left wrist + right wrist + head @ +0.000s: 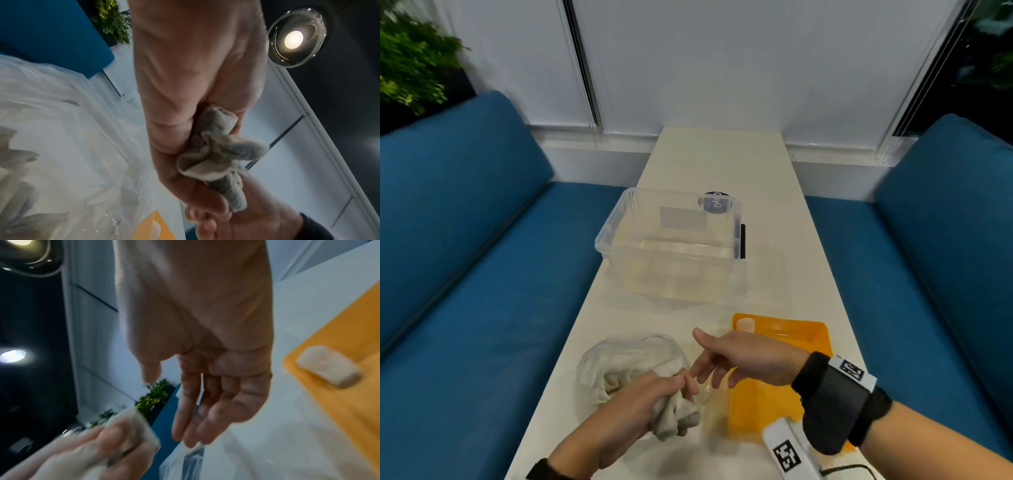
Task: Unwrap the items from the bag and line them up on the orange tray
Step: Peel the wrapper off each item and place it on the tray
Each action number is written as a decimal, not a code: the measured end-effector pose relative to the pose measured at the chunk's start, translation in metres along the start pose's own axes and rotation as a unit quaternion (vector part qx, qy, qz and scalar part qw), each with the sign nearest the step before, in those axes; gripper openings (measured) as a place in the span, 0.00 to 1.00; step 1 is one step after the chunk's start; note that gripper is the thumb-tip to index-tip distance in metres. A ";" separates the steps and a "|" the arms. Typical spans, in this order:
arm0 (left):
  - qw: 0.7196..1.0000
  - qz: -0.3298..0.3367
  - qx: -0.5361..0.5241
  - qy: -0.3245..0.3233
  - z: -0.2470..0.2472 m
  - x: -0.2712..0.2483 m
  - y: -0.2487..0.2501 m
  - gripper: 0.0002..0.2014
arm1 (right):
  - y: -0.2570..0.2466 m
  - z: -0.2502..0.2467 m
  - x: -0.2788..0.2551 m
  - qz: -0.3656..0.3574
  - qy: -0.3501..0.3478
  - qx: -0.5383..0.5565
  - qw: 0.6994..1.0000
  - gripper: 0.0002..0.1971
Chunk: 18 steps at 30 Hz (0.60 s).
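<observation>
Here, two blue sofas (465,240) stand on both sides of a long white table (722,164). On the table, in the middle part, there is a clear plastic storage box (669,245) with no lid, and it has a purple sticker on its far wall. Nearer to the person, on the right side, the orange tray (780,342) lies flat on the table. In the right wrist view, one small white wrapped item (327,365) lies on the tray, near its edge. On the left of the tray, a crumpled transparent plastic bag (599,356) lies on the table, and pale cloth shows through it.

The left hand (633,407) is over the near edge of the bag. Its fingers (207,206) are clenched around a beige cloth bundle (674,416), which sticks out of the fist on both sides. I cannot tell what is inside the cloth.

The right hand (743,356) hovers just beside the left one, above the gap between bag and tray. Its fingers (207,410) are released and almost straight, they hold nothing, and the tips come very near to the left knuckles. On this wrist there is a black band (835,401) with a white tag.
</observation>
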<state>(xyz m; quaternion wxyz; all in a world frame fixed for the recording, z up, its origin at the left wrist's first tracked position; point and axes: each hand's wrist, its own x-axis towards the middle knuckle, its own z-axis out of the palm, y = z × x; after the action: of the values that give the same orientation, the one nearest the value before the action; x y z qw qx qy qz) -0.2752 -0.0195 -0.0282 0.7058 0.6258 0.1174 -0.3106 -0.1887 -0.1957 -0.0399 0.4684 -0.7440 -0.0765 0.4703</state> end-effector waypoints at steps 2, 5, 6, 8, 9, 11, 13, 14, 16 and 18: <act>1.000 -0.002 0.018 -0.018 0.003 0.002 0.001 0.14 | -0.007 0.010 0.001 -0.023 -0.030 0.009 0.999 0.33; 0.998 -0.006 0.047 -0.042 0.005 0.005 0.002 0.14 | -0.011 0.019 0.003 -0.067 -0.053 0.042 0.995 0.25; 0.997 -0.008 0.052 -0.049 0.006 0.006 0.002 0.14 | -0.011 0.020 0.003 -0.080 -0.050 0.053 0.994 0.19; 0.997 -0.015 0.055 -0.055 0.006 0.009 0.000 0.13 | -0.012 0.020 0.004 -0.099 -0.020 0.078 0.992 0.10; 0.997 -0.015 0.055 -0.053 0.005 0.010 0.000 0.12 | -0.012 0.019 0.004 -0.105 0.004 0.098 0.990 0.07; 0.997 -0.004 0.054 -0.051 0.002 0.012 -0.002 0.10 | -0.013 0.018 0.005 -0.107 0.051 0.162 0.980 0.03; 0.997 0.002 0.054 -0.057 -0.002 0.014 -0.004 0.10 | -0.013 0.015 0.002 -0.098 0.074 0.225 0.967 0.02; 0.996 -0.002 0.056 -0.062 -0.004 0.014 -0.005 0.10 | -0.013 0.012 0.000 -0.093 0.077 0.240 0.963 0.03; 0.997 -0.008 0.061 -0.047 -0.011 0.017 -0.007 0.10 | -0.013 0.005 -0.006 -0.086 0.078 0.222 0.968 0.06; 0.998 -0.005 0.061 0.000 -0.019 0.021 -0.006 0.14 | -0.014 -0.001 -0.012 -0.089 0.083 0.147 0.982 0.09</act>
<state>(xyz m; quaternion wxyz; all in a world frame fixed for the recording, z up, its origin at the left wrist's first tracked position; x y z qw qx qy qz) -0.2580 -0.0076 -0.0480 0.6648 0.6673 0.1014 -0.3201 -0.1896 -0.1957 -0.0219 0.6175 -0.6934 -0.0334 0.3698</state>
